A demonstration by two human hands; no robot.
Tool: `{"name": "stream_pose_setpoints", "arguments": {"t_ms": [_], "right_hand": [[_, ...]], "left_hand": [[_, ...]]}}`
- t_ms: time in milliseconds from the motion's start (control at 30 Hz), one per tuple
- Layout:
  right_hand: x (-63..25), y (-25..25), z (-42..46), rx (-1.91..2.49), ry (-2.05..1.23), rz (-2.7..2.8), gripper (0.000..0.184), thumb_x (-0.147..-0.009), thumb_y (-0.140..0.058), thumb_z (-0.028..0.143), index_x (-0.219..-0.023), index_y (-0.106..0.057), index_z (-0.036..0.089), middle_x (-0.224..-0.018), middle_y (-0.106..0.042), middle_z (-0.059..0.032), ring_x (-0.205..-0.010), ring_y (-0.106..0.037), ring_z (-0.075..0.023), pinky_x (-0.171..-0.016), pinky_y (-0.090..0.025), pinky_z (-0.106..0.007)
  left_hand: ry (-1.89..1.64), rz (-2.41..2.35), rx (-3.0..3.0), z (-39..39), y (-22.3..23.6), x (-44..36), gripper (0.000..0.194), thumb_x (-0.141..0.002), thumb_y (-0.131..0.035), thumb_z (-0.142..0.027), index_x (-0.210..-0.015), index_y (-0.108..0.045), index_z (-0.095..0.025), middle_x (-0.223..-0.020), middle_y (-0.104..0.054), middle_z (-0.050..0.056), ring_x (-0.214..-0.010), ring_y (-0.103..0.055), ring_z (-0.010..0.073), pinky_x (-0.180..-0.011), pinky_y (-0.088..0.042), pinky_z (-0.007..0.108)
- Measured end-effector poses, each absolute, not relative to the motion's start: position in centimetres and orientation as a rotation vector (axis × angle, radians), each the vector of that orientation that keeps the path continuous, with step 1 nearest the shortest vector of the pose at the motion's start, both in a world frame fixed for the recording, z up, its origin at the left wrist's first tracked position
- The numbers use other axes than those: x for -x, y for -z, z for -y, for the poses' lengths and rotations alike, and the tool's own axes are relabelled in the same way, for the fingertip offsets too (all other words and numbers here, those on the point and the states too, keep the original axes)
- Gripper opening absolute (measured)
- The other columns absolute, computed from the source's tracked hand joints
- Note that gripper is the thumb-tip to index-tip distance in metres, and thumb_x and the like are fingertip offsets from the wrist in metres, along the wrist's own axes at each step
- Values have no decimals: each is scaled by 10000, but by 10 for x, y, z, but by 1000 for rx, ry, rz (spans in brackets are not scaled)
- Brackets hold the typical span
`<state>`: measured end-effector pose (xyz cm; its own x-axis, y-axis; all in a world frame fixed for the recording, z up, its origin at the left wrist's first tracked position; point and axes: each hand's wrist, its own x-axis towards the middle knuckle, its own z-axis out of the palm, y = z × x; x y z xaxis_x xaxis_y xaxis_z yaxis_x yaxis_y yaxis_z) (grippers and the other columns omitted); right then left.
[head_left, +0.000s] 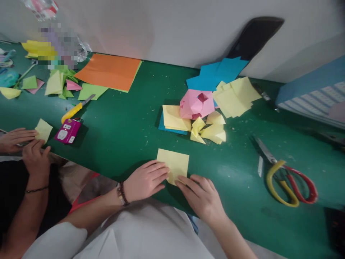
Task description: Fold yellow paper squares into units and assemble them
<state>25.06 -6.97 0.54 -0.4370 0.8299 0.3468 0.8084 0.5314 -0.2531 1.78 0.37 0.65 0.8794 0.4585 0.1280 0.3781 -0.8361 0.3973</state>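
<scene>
A small pale yellow square of paper [176,163] lies in front of me near the table's front edge. My left hand [145,180] holds the paper's left side, its fingers close together across that edge. My right hand [202,196] grips the lower right edge with curled fingertips; its thumb is mostly hidden. Just beyond the square are a stack of yellow paper [175,118] on blue sheets, a pink folded paper shape [195,104] with an opening in it, and several folded yellow pieces [214,131].
Scissors [283,180] with red and yellow handles lie to the right. Blue sheets [218,73] and yellow squares [237,97] are at the back. Leftward are orange paper [110,72], a yellow utility knife [74,111], a magenta box [68,131] and a co-worker's hands [36,151] on paper.
</scene>
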Motion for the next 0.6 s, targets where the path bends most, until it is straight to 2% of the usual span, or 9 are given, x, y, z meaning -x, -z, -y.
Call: {"name": "stream_pose_setpoints", "arguments": {"t_ms": [133,333,433,533,600], "right_hand": [[-252,-10,60,1240,-242,2387,293,-961,-448,172,-1075,-705,253,-958,-742,-17,-920,-600,-165,-780,-477,-312],[-255,-13,43,1175,-293,2411,175,-914,-565,195,-987,-711,260,-1029,-731,-8,-1046,-598,-190,-849,-477,-340],[-256,-14,42,1163,-328,2421,180,-918,-555,187,-943,-713,270,-999,-732,-7,-1053,-598,-183,-857,-474,-340],[-255,-14,44,1179,-394,2395,182,-925,-542,192,-953,-709,257,-923,-725,-14,-1012,-606,-171,-846,-474,-325],[-254,-13,44,1197,-426,2374,183,-924,-543,196,-985,-705,256,-904,-716,-19,-975,-607,-172,-836,-474,-328]], "left_hand": [[-248,-461,-2684,-15,-2,-6,373,-944,-501,-425,-1223,-590,-194,-1381,-550,80,-1381,-386,232,-1166,-263,501],[-275,-337,-2683,-29,2,-3,491,-883,-545,-551,-1204,-616,-185,-1411,-523,80,-1408,-336,254,-1163,-280,491],[-240,-394,-2714,-25,0,-6,468,-867,-589,-517,-1206,-618,-196,-1360,-561,93,-1359,-395,270,-1154,-292,514],[-216,-450,-2724,-19,-3,-5,404,-888,-592,-435,-1206,-612,-188,-1273,-614,90,-1254,-494,240,-1150,-315,482],[-233,-451,-2707,-16,-3,-3,368,-903,-576,-401,-1202,-612,-189,-1278,-614,81,-1254,-499,222,-1150,-319,464]]}}
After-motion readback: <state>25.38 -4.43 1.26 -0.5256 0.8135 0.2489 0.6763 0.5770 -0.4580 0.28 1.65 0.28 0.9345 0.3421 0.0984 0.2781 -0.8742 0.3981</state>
